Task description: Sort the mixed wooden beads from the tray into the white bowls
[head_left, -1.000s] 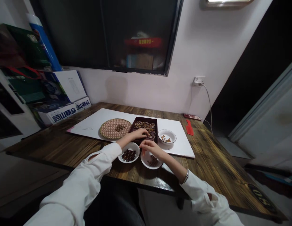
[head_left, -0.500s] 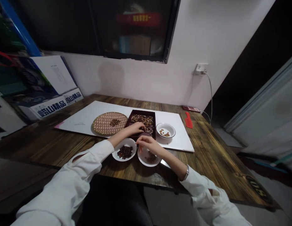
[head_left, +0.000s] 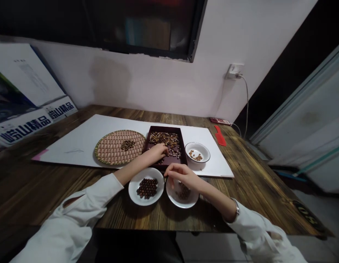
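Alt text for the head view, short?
Two bare hands at a wooden table: the left hand in a dark tray of mixed brown beads, the right hand over a white bowl of dark beads. Nearby sit a second white bowl of dark beads, a third bowl with lighter beads, and a round woven tray.

A pale painted wall (head_left: 158, 87) rises behind the dark-grained wooden table (head_left: 49, 182), with a black-framed glass window (head_left: 142, 25) set into it, dim and reflective. Off to the right, a white wall socket (head_left: 233, 70) trails a thin cable (head_left: 247, 102) downward. Printed cartons (head_left: 24, 129) lean at the left, a pale door (head_left: 303, 120) stands at the right, and the grey floor (head_left: 317, 215) lies in shade — the room is softly lit.
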A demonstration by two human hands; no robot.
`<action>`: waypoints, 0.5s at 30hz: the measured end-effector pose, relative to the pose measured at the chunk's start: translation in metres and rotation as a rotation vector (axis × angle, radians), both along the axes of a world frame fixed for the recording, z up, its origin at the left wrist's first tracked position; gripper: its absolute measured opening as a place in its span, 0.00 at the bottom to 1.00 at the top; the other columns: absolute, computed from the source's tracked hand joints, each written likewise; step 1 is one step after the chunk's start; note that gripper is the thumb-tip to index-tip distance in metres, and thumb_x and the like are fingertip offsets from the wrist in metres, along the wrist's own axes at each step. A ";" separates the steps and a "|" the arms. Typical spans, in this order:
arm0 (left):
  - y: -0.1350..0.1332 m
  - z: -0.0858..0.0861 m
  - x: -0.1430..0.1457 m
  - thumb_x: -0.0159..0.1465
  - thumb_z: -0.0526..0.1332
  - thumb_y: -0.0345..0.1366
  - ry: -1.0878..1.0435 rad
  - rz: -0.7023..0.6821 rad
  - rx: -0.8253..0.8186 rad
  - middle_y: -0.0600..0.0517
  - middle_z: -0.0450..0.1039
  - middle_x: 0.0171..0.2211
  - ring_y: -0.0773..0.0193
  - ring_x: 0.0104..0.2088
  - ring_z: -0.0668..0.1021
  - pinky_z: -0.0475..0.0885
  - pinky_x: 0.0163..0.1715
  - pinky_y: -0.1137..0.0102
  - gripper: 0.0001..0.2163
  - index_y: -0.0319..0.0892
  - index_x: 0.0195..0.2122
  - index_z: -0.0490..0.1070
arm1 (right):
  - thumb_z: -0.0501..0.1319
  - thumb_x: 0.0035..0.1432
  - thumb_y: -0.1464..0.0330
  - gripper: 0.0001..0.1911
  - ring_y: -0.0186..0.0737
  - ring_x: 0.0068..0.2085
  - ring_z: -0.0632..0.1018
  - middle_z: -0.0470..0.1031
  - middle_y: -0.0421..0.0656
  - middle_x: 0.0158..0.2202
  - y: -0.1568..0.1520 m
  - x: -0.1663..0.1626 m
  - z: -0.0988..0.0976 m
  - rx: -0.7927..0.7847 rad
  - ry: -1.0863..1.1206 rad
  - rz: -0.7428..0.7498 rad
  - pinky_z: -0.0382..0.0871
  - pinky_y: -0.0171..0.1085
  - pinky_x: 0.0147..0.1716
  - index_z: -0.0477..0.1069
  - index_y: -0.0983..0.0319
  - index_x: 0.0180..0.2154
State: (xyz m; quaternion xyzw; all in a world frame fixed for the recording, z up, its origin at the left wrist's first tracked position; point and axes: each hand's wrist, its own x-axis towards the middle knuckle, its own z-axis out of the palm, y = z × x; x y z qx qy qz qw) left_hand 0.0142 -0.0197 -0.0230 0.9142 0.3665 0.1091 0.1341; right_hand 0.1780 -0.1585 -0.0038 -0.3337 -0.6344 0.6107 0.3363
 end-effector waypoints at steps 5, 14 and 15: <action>-0.001 -0.003 0.004 0.59 0.60 0.20 -0.026 0.007 -0.013 0.47 0.76 0.41 0.59 0.45 0.78 0.73 0.50 0.66 0.10 0.38 0.38 0.78 | 0.63 0.60 0.50 0.20 0.32 0.23 0.72 0.72 0.36 0.20 -0.002 0.000 0.004 -0.035 -0.006 -0.014 0.64 0.34 0.29 0.71 0.62 0.36; 0.001 -0.006 0.003 0.58 0.60 0.21 -0.083 -0.008 0.004 0.48 0.76 0.38 0.60 0.42 0.78 0.72 0.45 0.69 0.09 0.38 0.36 0.77 | 0.63 0.60 0.50 0.21 0.32 0.23 0.72 0.72 0.36 0.20 -0.001 0.001 0.002 -0.020 -0.023 -0.007 0.64 0.34 0.29 0.71 0.62 0.37; 0.000 -0.005 0.003 0.58 0.60 0.22 -0.083 -0.006 0.000 0.48 0.76 0.38 0.60 0.42 0.79 0.72 0.45 0.69 0.09 0.38 0.36 0.78 | 0.63 0.60 0.50 0.21 0.32 0.23 0.72 0.72 0.36 0.20 -0.001 0.001 0.002 -0.020 -0.025 -0.003 0.64 0.34 0.29 0.71 0.62 0.36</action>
